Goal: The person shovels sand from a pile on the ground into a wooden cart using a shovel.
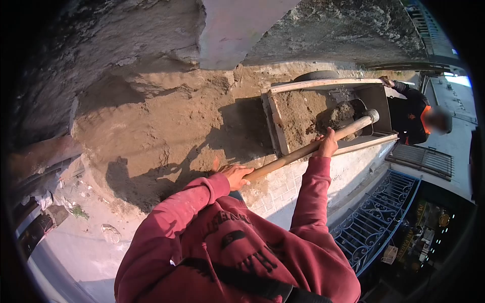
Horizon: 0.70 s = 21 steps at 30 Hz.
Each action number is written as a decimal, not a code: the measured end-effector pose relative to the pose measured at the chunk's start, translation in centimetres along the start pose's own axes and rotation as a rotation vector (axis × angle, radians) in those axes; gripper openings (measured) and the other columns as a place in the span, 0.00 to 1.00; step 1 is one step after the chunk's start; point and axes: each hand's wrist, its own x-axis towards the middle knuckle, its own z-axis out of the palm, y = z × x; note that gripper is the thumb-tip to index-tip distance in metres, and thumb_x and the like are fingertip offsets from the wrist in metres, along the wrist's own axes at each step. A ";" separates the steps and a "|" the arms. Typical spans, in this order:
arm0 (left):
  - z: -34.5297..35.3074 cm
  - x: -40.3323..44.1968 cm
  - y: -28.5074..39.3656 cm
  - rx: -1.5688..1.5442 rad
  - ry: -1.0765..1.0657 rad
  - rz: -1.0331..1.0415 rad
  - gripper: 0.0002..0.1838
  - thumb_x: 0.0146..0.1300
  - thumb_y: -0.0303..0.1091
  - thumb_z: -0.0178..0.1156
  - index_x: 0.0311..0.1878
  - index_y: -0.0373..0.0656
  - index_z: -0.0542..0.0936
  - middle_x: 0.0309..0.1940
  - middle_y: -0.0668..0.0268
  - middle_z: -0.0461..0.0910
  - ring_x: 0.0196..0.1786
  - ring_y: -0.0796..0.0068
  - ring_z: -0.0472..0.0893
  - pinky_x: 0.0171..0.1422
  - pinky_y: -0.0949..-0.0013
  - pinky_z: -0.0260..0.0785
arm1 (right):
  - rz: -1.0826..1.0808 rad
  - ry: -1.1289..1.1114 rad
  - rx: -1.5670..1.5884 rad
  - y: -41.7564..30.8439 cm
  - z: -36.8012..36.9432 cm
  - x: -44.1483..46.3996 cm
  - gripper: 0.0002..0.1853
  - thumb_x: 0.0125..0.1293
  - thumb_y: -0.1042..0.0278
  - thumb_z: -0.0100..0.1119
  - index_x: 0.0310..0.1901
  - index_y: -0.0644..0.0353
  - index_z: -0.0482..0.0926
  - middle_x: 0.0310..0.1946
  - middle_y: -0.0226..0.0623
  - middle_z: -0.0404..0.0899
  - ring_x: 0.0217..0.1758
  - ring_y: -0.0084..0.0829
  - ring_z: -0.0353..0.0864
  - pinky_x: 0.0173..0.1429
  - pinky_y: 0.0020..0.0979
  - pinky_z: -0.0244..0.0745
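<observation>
Hoe (303, 150) held by 2 hands, its head over soil (298, 113) in 1 wooden cart (331, 85), right of centre. Left hand (236, 177), frame centre: closed about the handle's lower end. Right hand (327, 144): wrapped round the handle farther up. Upper right: 1 person (415, 116) touching the cart's corner.

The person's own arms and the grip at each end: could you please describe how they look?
The left sleeve and right sleeve are long, dusty red sweatshirt fabric with snug cuffs. The left grip and right grip are ungloved hands.
</observation>
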 end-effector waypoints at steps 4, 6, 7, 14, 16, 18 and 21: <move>1.8 8.2 4.0 -0.008 0.411 0.134 0.26 0.60 0.41 0.63 0.60 0.43 0.72 0.55 0.53 0.76 0.60 0.52 0.74 0.67 0.53 0.61 | -0.326 0.120 0.125 -10.5 1.2 -2.4 0.14 0.62 0.61 0.63 0.28 0.57 0.69 0.15 0.30 0.65 0.13 0.25 0.65 0.17 0.30 0.66; -0.3 9.0 7.5 0.058 0.529 0.218 0.23 0.59 0.42 0.64 0.54 0.40 0.74 0.47 0.52 0.78 0.54 0.52 0.76 0.62 0.54 0.65 | -0.437 0.036 0.156 -14.5 1.7 -3.9 0.14 0.61 0.62 0.64 0.27 0.57 0.68 0.16 0.30 0.65 0.15 0.25 0.65 0.18 0.30 0.65; -1.6 9.3 9.1 0.060 0.575 0.276 0.23 0.58 0.43 0.64 0.52 0.39 0.74 0.43 0.51 0.79 0.50 0.51 0.78 0.60 0.55 0.66 | -0.473 -0.014 0.150 -16.4 2.0 -5.1 0.14 0.61 0.63 0.64 0.26 0.57 0.68 0.17 0.29 0.65 0.16 0.26 0.66 0.20 0.30 0.66; -6.2 7.6 1.8 -0.038 0.668 0.029 0.17 0.55 0.46 0.65 0.35 0.41 0.78 0.30 0.53 0.83 0.38 0.52 0.83 0.45 0.55 0.75 | -0.331 -0.415 0.299 -11.3 9.8 -6.4 0.14 0.63 0.59 0.60 0.31 0.61 0.71 0.20 0.32 0.64 0.24 0.31 0.71 0.32 0.32 0.73; -8.2 0.8 -4.6 -0.025 0.699 -0.153 0.15 0.55 0.45 0.64 0.36 0.44 0.79 0.31 0.55 0.83 0.37 0.50 0.83 0.45 0.54 0.75 | -0.360 -0.276 -0.043 -2.9 14.2 -11.0 0.17 0.64 0.55 0.60 0.38 0.64 0.74 0.27 0.34 0.69 0.34 0.33 0.77 0.36 0.34 0.77; -7.8 -6.8 -14.6 -0.029 0.594 -0.391 0.19 0.58 0.52 0.63 0.41 0.46 0.81 0.34 0.54 0.84 0.42 0.50 0.83 0.47 0.52 0.75 | -0.158 -0.409 -0.265 7.8 14.6 -14.4 0.27 0.64 0.50 0.63 0.53 0.65 0.70 0.49 0.45 0.71 0.46 0.34 0.78 0.41 0.35 0.79; -3.9 -21.8 -30.1 -0.033 0.379 -0.804 0.22 0.60 0.55 0.62 0.45 0.45 0.84 0.38 0.56 0.85 0.42 0.53 0.83 0.47 0.53 0.75 | 0.079 -0.529 -0.517 21.8 10.9 -23.7 0.28 0.64 0.50 0.64 0.56 0.60 0.66 0.49 0.41 0.74 0.41 0.32 0.79 0.40 0.35 0.79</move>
